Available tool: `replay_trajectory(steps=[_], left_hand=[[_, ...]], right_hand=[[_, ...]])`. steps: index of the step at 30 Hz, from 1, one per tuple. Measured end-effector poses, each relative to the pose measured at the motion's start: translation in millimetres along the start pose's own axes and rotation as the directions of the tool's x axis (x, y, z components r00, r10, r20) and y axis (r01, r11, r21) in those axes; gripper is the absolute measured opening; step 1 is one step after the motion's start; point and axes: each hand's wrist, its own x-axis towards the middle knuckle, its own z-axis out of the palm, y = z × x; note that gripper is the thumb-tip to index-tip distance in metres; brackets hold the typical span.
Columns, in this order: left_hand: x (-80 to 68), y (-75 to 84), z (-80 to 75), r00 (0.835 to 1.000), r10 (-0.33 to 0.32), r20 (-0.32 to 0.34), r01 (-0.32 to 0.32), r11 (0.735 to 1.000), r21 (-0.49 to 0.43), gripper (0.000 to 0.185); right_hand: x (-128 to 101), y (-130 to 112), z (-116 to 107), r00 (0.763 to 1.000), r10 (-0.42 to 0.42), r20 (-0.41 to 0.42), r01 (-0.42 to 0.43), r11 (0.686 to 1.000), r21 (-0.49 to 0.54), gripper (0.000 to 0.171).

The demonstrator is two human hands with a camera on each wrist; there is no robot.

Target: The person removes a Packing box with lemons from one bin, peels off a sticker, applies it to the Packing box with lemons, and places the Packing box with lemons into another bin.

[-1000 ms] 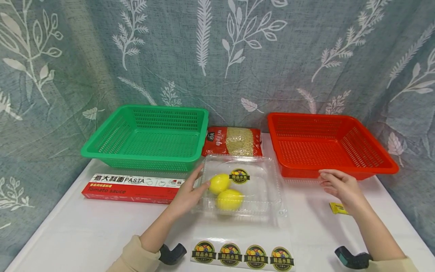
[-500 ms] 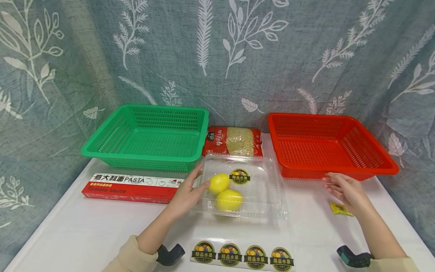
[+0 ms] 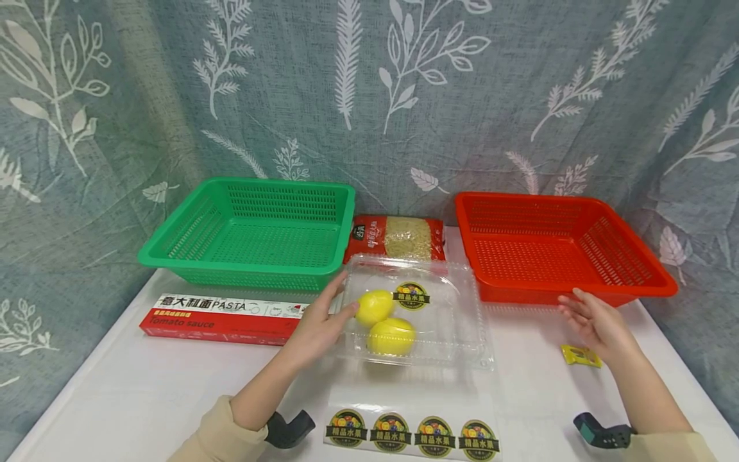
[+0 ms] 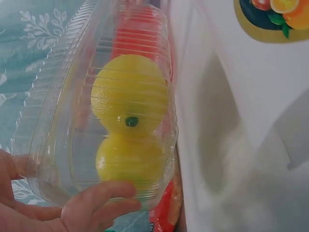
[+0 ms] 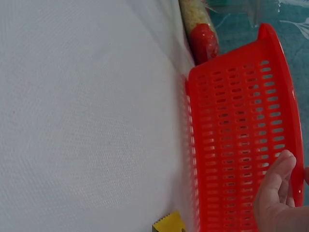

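With thumb and fingers on either side, my left hand (image 3: pixel 319 324) grips the left edge of a clear plastic fruit box (image 3: pixel 444 321). Inside lie two yellow lemons (image 3: pixel 391 337), and a round black-and-gold sticker (image 3: pixel 411 296) is on the lid. In the left wrist view, the fruit box (image 4: pixel 53 145) is raised above the white cloth. My right hand (image 3: pixel 597 324) hovers by the front wall of the red basket (image 3: pixel 548 292), fingers loosely bent and holding nothing. Whether it touches the rim cannot be told. Below it lies a small yellow packet (image 3: pixel 580 355).
A green basket (image 3: pixel 248 273) stands at the back left, with a red pasta box (image 3: pixel 219 324) in front. A pasta bag (image 3: pixel 398 237) lies between the baskets. Near the front edge is a sheet of round stickers (image 3: pixel 412 439). A patterned curtain (image 3: pixel 288 83) hangs behind.
The fruit box has risen and tilted slightly in my left hand, shifting a little to the right. My right hand has drifted right along the red basket's front, uncovering more of the yellow packet.
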Motion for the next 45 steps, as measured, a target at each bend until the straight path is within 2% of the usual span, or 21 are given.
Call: replay_trajectory(steps=[6,12,19,27,33,38,45], left_hand=[[-0.7,4.5,-2.0,1.000,0.011,-0.003,-0.011,1.000,0.025,0.061],[-4.2,7.8,-7.1,1.000,0.020,0.002,-0.020,0.999,0.034,0.061],[-9.1,16.8,-13.2,1.000,0.002,0.015,-0.002,1.000,0.014,0.061],[-8.9,29.8,-15.6,0.998,0.044,0.037,-0.042,0.998,-0.044,0.060],[-3.7,39.0,-15.6,0.996,0.079,0.034,-0.077,0.996,-0.044,0.061],[4.2,43.6,-13.6,0.997,0.073,0.030,-0.073,0.997,0.001,0.061],[23.1,51.5,-8.4,0.997,0.033,0.066,-0.027,0.996,-0.082,0.059]], right_hand=[[3.1,-2.0,-2.5,0.999,0.034,-0.038,-0.030,0.993,0.112,0.011],[5.4,-2.2,-3.0,0.999,0.041,-0.011,-0.039,0.984,0.176,0.011],[4.8,-2.3,-2.1,0.999,0.039,0.014,-0.041,0.981,0.189,0.012],[4.9,-1.9,-1.5,0.999,0.022,0.025,-0.026,0.984,0.177,0.011],[5.0,-3.0,-1.5,0.999,0.033,0.027,-0.037,0.981,0.193,0.012],[5.1,-3.3,-0.9,0.999,0.037,0.027,-0.041,0.979,0.198,0.012],[4.2,-0.8,0.7,1.000,0.011,0.020,-0.015,0.983,0.184,0.011]])
